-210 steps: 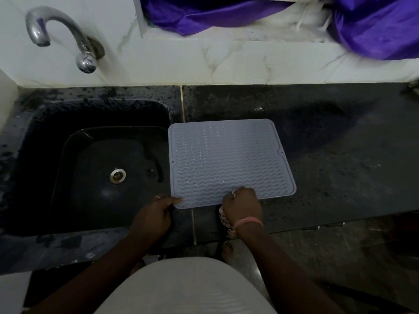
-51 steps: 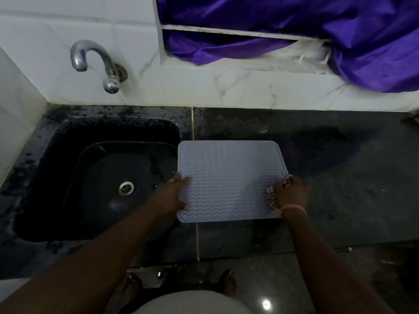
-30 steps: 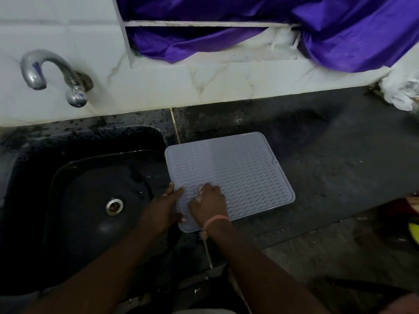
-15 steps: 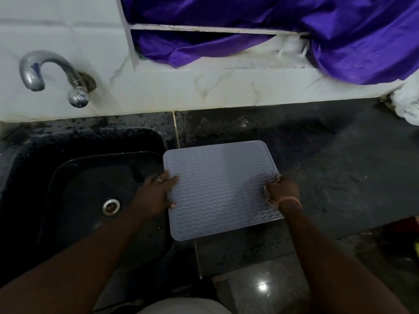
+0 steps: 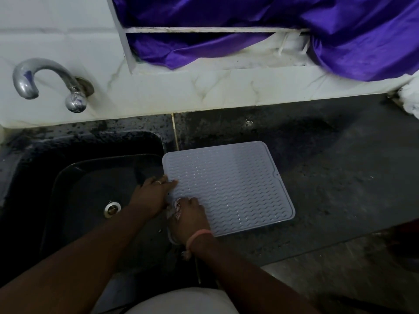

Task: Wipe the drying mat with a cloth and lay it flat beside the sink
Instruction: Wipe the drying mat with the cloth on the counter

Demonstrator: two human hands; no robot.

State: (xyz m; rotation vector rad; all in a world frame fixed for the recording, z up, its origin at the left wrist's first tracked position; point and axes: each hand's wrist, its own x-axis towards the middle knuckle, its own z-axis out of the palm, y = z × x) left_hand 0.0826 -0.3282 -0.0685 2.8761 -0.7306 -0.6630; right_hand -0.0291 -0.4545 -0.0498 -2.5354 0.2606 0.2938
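A dark stone worktop runs below a white marble-patterned wall, and purple fabric hangs across the window frame above it. At the far right edge a white crumpled thing sits at the back of the worktop; what it is cannot be told. Set into the left of the worktop is a black sink with a metal drain in its bottom and nothing else visible inside. A chrome tap juts from the wall above it. The grey ribbed drying mat lies flat on the worktop just beside the sink, its left edge overhanging the basin rim. The left hand rests on the mat's left edge, fingers straight and pressing it down. The right hand, a pink band on its wrist, has its fingers curled round a patterned cloth and holds it against the mat's near left corner, touching the left hand.
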